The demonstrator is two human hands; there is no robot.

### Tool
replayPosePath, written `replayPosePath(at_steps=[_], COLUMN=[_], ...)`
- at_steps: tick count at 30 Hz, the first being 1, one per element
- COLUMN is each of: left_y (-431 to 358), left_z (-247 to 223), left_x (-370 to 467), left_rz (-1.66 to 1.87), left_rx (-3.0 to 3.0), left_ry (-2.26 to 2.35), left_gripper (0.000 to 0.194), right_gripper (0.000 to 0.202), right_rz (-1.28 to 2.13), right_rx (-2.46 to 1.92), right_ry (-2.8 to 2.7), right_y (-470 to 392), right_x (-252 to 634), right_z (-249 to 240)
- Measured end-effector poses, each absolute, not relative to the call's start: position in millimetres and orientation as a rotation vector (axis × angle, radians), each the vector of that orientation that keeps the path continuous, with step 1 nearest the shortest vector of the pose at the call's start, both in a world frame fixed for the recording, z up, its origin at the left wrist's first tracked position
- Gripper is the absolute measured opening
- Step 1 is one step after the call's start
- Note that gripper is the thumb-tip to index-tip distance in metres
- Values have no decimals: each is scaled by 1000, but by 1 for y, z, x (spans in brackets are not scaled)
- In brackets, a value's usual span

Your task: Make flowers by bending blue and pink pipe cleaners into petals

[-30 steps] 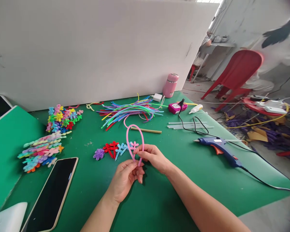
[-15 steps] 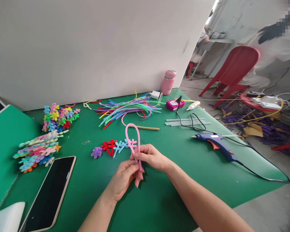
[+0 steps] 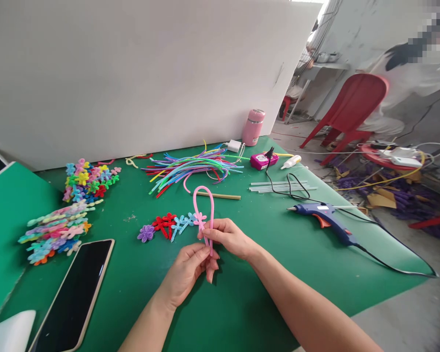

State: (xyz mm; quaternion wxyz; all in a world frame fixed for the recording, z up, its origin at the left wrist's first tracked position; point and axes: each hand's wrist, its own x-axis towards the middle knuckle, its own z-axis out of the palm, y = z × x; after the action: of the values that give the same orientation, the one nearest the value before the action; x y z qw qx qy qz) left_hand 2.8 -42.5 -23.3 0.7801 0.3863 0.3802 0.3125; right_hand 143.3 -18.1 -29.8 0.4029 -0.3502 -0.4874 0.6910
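A pink pipe cleaner (image 3: pixel 212 203), bent into a tall loop, stands up from between my hands. My left hand (image 3: pixel 190 269) pinches its two ends low down. Just above, my right hand (image 3: pixel 229 238) is closed on the strands where they come together. Behind the loop lies a pink pipe-cleaner flower (image 3: pixel 200 218). Left of it on the green table are light blue flower shapes (image 3: pixel 183 224), red ones (image 3: pixel 165 224) and a purple flower (image 3: pixel 145 233). A pile of loose, many-coloured pipe cleaners (image 3: pixel 194 168) spreads out farther back.
At the right lies a blue glue gun (image 3: pixel 326 217), its black cord trailing along the table edge. Glue sticks (image 3: pixel 278 187), a magenta box (image 3: pixel 262 160) and a pink flask (image 3: pixel 253 128) stand behind. On the left are finished flowers (image 3: pixel 82 178) and a phone (image 3: pixel 77 293). A person sits beyond.
The pink loop has grown slightly narrower, and its top has shifted a little right. Both hands keep their hold in nearly the same place. The camera view has moved slightly.
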Motion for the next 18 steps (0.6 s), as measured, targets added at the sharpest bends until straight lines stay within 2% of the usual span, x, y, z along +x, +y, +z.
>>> replayPosePath(at_steps=[18], left_y=[-46], left_z=[-24], left_x=[6], left_rz=[739], left_rx=[864], left_ry=[871], left_gripper=[24], right_gripper=[31], right_rz=[1598], right_rx=[-894], right_ry=[-1259], right_y=[-17], right_x=[142], right_z=[-29])
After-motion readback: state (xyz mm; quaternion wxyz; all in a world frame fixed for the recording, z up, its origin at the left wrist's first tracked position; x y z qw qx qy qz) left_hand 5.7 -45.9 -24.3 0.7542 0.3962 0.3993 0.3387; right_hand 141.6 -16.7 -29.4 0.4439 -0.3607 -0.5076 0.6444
